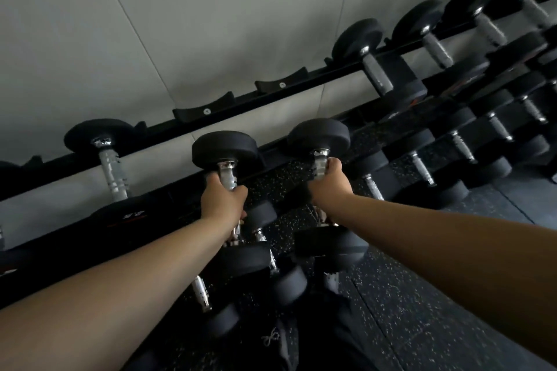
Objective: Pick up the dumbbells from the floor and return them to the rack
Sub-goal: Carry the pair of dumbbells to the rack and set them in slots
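My left hand grips the chrome handle of a black round-headed dumbbell, held up in front of the rack. My right hand grips the handle of a second black dumbbell at about the same height. Both dumbbells hang lengthwise away from me, their near heads below my wrists. The black rack's top rail runs diagonally behind them, with empty saddles just above the held dumbbells.
Racked dumbbells sit at the top rail's left and right. Several more fill the lower tiers. A grey panelled wall stands behind. Black speckled rubber floor lies below, and my dark trousers show at the bottom.
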A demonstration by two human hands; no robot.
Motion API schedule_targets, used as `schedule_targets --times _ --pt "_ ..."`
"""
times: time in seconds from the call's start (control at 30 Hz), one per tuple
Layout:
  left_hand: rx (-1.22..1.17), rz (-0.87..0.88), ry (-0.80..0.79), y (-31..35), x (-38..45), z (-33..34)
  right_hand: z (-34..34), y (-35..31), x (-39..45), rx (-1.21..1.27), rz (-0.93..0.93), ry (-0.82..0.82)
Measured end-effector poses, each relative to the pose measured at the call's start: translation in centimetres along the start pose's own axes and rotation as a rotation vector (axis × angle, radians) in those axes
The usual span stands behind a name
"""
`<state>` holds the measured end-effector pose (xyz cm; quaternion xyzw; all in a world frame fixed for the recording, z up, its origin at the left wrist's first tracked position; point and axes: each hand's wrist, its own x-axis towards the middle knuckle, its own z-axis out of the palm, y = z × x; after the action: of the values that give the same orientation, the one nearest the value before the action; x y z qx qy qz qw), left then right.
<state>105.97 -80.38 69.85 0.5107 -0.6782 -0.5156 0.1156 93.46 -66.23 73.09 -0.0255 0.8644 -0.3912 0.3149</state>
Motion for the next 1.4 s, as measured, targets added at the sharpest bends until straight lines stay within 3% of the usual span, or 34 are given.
schedule_targets --times 0.6,0.8,1.4 --pt "-0.079 -0.068 0.276 6.4 11.4 0.6 -0.1 -13.2 13.8 -0.235 -0.157 -0.253" --pt "-0.109 -0.099 0.329 7.6 13.4 1.4 -0.5 -14.7 16.1 -0.316 -0.203 -0.359" --pt "0.018 -0.12 0.343 6.4 15.5 3.4 -1.1 -12.2 20.6 -0.236 -0.2 -0.336"
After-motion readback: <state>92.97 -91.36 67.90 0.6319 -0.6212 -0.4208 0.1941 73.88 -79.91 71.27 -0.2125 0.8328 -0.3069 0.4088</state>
